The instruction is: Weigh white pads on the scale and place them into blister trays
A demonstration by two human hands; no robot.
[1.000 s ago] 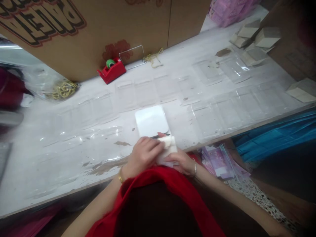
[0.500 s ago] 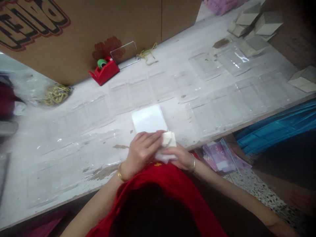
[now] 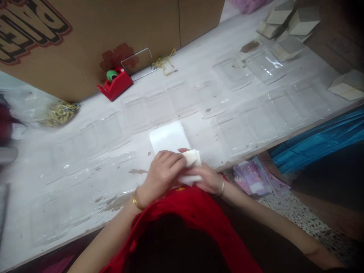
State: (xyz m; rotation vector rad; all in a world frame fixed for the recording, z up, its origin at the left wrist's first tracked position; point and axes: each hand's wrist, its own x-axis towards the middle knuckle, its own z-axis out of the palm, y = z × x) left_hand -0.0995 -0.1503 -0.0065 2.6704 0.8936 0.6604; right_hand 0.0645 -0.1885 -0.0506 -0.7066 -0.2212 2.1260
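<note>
Close to my body at the table's near edge, both hands hold a small stack of whitish sheets (image 3: 192,157). My left hand (image 3: 164,169) lies over its left side, fingers bent and pressed together. From the right and below, my right hand (image 3: 208,178) grips the same stack, its thumb side against the lower sheets. Part of the stack is hidden by the fingers. Just beyond the hands lies a flat white rounded rectangle (image 3: 169,135), partly covered by my left hand. Clear plastic cases (image 3: 155,104) lie around it in rows.
A red tape dispenser (image 3: 116,85) stands before a large cardboard box (image 3: 127,22). Beside them are a wire stand (image 3: 139,70) and yellow cords (image 3: 165,62). Grey-topped blocks of sheets (image 3: 303,21) sit far right. Purple printed packs (image 3: 251,176) lie below the table edge.
The camera view has shifted slightly. Both hands stay on the stack of sheets; my right hand's fingers have moved up a little along it.
</note>
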